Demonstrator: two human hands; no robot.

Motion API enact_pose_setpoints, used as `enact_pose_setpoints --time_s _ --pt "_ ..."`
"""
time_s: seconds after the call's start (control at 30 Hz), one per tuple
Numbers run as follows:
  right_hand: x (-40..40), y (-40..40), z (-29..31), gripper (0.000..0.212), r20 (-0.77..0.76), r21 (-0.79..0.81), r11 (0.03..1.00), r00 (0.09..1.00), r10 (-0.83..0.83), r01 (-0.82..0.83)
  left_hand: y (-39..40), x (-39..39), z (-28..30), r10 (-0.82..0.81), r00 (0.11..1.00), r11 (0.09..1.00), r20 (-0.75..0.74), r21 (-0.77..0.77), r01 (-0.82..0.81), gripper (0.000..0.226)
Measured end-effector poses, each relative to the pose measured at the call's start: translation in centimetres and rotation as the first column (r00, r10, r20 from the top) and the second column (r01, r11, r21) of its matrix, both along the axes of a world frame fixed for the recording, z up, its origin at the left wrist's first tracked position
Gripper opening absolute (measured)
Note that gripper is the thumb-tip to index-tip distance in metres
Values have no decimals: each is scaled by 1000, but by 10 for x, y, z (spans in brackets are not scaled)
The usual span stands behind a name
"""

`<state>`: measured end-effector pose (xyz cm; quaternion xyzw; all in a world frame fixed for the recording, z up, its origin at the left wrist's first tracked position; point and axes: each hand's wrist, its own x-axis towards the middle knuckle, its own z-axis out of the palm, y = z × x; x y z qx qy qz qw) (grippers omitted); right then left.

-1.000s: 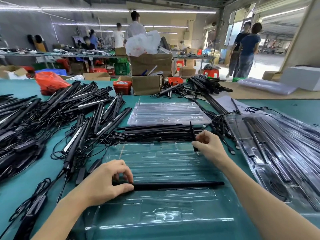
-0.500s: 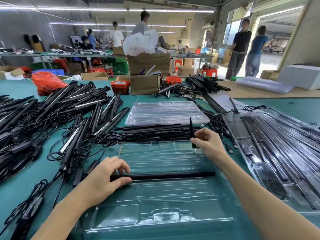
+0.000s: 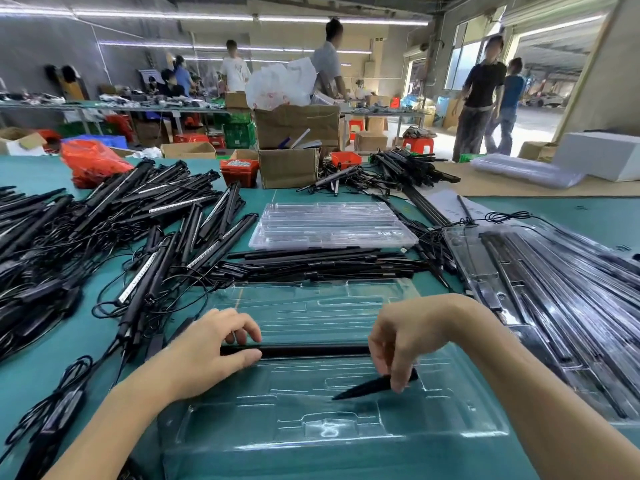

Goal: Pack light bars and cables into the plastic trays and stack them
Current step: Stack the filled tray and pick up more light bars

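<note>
Now two hands, left (image 3: pixel 207 355) pinching one light bar (image 3: pixel 311 350), right (image 3: pixel 405 341) one spike (image 3: pixel 374 386).

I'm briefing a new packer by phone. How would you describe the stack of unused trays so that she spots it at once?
On the green table, look just beyond the clear tray under the person's hands, past the row of black light bars lying crosswise. The stack of clear trays sits there. Unlike the filled trays at right, it holds nothing black.

No text, label or number can be read anywhere.
</note>
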<state>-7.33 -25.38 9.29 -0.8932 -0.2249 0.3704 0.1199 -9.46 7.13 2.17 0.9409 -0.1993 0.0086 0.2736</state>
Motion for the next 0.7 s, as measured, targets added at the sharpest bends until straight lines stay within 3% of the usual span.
enact_pose_setpoints --time_s 0.1,0.2,0.3,0.43,0.6,0.7 --pt "-2 5 2 21 101 -178 984 995 14 5 -3 3 9 20 998 999 -53 36 -18 10" --pt "-3 6 3 21 118 -233 972 993 -6 33 -8 5 12 45 999 999 4 5 -45 9" --pt "-4 8 1 19 118 -195 980 993 -12 35 -13 7 12 116 987 991 115 51 -122 14" --pt "-3 11 -3 15 114 -144 989 993 -19 36 -16 6 3 140 990 957 -21 258 -130 43" --pt "-5 12 -7 12 27 -127 992 999 -17 20 -11 1 1 102 991 969 -81 235 -81 43" --pt "-4 11 -11 10 58 -72 997 998 -6 10 -6 7 9 209 978 961 -8 188 -204 42"
